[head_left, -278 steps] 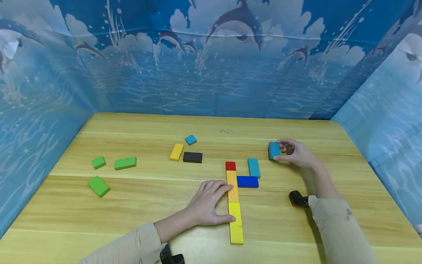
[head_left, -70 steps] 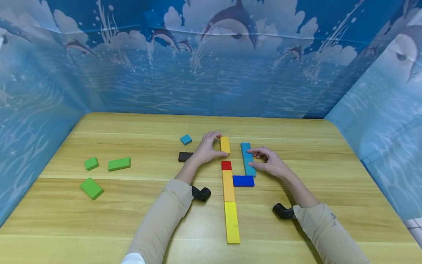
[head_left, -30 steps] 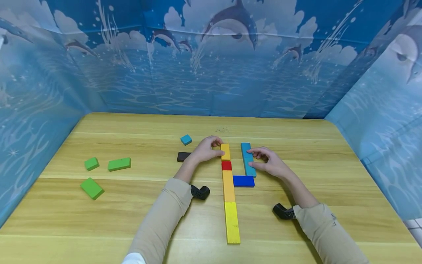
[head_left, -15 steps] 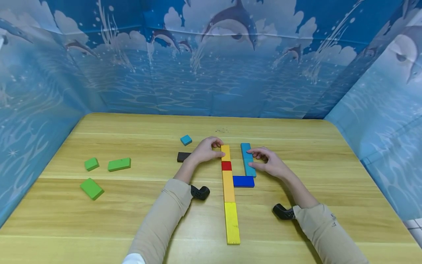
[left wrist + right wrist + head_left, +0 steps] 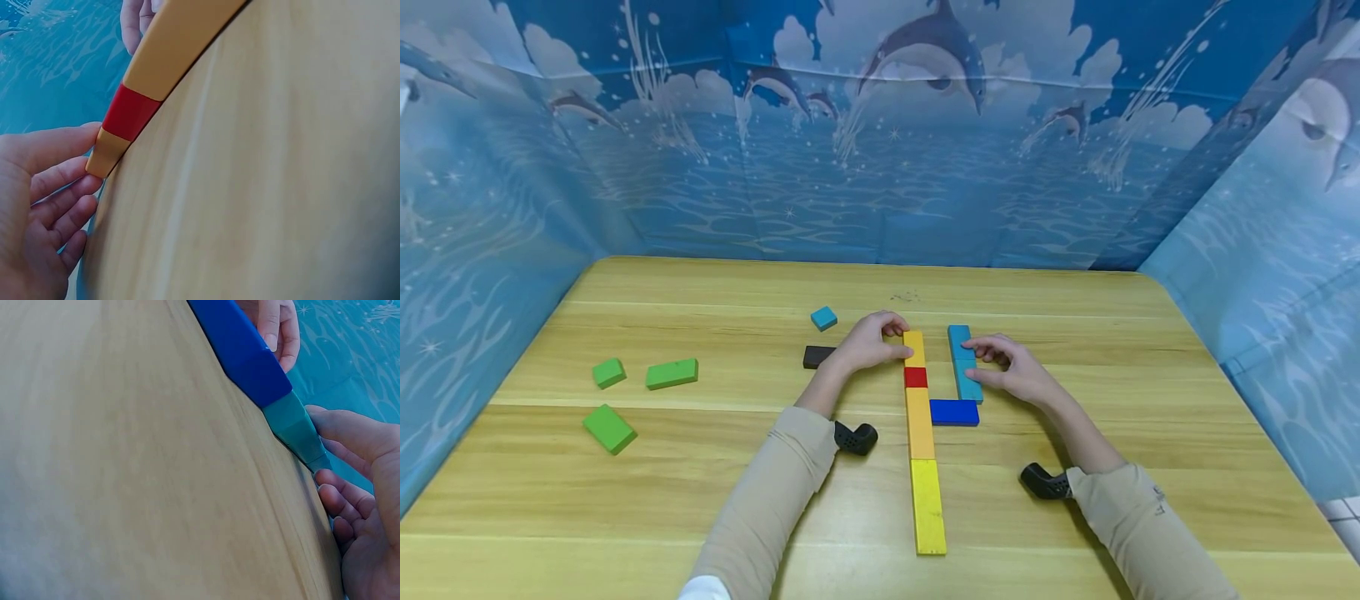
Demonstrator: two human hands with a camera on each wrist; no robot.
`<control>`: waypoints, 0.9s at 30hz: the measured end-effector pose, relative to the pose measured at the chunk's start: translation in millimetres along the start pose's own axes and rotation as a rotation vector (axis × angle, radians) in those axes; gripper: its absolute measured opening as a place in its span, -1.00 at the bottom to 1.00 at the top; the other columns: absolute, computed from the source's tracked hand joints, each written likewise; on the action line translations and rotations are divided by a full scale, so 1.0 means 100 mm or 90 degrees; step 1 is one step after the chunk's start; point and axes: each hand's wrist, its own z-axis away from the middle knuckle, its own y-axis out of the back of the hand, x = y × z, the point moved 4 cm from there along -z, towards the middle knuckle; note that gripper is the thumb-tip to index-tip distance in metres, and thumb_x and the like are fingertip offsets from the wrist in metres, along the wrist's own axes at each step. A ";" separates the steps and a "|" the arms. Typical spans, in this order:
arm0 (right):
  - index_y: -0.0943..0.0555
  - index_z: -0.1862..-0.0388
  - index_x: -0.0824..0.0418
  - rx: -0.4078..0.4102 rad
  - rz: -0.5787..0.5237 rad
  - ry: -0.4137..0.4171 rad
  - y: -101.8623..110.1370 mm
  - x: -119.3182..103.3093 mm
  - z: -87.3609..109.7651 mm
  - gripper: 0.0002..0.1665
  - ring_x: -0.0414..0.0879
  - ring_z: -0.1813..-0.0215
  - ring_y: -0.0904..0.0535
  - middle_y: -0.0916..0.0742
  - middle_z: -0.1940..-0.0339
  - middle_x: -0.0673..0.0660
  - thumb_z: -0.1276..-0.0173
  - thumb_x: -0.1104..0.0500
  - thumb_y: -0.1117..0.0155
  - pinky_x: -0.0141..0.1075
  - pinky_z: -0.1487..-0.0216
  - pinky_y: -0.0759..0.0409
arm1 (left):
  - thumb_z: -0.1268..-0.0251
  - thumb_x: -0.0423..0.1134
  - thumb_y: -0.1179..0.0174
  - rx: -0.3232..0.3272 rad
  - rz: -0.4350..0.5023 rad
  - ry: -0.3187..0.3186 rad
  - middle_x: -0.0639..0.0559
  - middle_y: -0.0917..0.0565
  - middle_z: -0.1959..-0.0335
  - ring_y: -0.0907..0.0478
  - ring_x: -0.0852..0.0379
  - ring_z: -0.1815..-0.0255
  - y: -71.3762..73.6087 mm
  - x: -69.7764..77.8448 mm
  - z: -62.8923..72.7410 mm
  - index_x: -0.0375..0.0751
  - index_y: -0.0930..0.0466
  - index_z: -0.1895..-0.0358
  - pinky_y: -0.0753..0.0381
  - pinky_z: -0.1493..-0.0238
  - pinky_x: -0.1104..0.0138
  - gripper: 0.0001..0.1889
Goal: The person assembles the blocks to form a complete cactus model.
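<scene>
In the head view a column of wooden blocks runs away from me: a long yellow block (image 5: 928, 508), an orange block (image 5: 920, 423), a red block (image 5: 915, 377) and a yellow-orange block (image 5: 913, 342) at the far end. My left hand (image 5: 867, 342) holds that far block between thumb and fingers; it meets the red one. A dark blue block (image 5: 954, 412) juts right from the orange block. Two light blue blocks (image 5: 968, 380) extend away from its right end. My right hand (image 5: 1011, 367) rests its thumb and fingertips against them, fingers loosely bent.
A black block (image 5: 817, 357), partly hidden by my left hand, and a small blue block (image 5: 823, 317) lie left of the column. Several green blocks (image 5: 672, 374) lie farther left on the wooden table (image 5: 737, 517). A blue dolphin-print cloth (image 5: 880, 167) walls the table's back and sides.
My left hand brought the yellow-orange block from beside the black one and slid it toward me against the red block. Earlier, my right hand set the second light blue block behind the first.
</scene>
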 end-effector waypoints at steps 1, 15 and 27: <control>-0.47 -0.13 0.32 -0.001 0.002 0.002 0.00 -0.04 0.01 -0.52 0.05 0.15 -0.33 -0.50 0.15 0.23 -0.21 0.25 -0.27 -0.35 0.19 -0.33 | -0.05 -0.23 -0.32 0.003 0.001 -0.001 -0.03 -0.51 0.16 -0.39 0.06 0.14 0.00 0.00 0.00 -0.24 -0.50 0.04 -0.41 0.06 0.30 -0.62; -0.44 -0.13 0.41 -0.005 0.000 -0.013 -0.02 -0.26 0.05 -0.50 0.15 0.13 -0.33 -0.49 0.13 0.33 -0.20 0.31 -0.25 -0.32 0.19 -0.33 | -0.07 -0.29 -0.30 0.171 0.054 -0.075 -0.23 -0.51 0.06 -0.40 -0.15 0.04 0.31 0.01 0.30 -0.38 -0.49 -0.01 -0.36 -0.05 0.09 -0.58; -0.43 -0.13 0.42 -0.007 0.002 -0.014 0.00 -0.26 0.04 -0.51 0.16 0.13 -0.31 -0.48 0.13 0.34 -0.21 0.31 -0.24 -0.32 0.19 -0.32 | 0.02 -0.28 -0.37 0.095 -0.059 -0.039 -0.10 -0.50 0.02 -0.38 -0.08 -0.01 0.67 -0.35 0.81 -0.27 -0.49 -0.04 -0.35 -0.06 0.06 -0.52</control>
